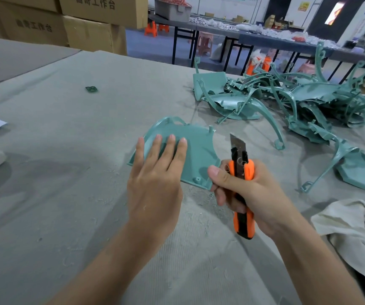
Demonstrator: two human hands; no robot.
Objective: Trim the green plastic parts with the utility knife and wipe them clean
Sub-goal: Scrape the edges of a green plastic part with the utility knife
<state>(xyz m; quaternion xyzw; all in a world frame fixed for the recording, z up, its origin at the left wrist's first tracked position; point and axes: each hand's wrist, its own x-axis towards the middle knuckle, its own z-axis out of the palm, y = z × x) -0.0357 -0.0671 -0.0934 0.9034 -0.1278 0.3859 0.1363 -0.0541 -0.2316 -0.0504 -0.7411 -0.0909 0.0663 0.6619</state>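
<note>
The person's right hand (251,192) is wrapping its fingers and thumb round the orange and black handle of the knife (244,225), a full closed grip; the blade (237,143) is standing out of the far end, pointing away from the person. The left hand (155,179) is lying flat with straight fingers on the green part (199,155), pressing it onto the surface (67,172) and not clasping it.

From the knife grip, the green part is lying just to the left and a little beyond; its near right corner is sitting right at the thumb, and its curved right edge is running away alongside the blade. I cannot tell whether steel is touching plastic; it looks just clear. The knife's length is running near to far, roughly in line with that edge, so to my eye the coming cut is calling for only a small shift leftward and a tilt of the blade onto the rim. The right hand is plainly the nearer one for that work.

Beyond and to the right of the grip, a pile (298,102) of more green pieces is waiting; a pale cloth (353,223) is lying crumpled to the right, near the wrist.
</note>
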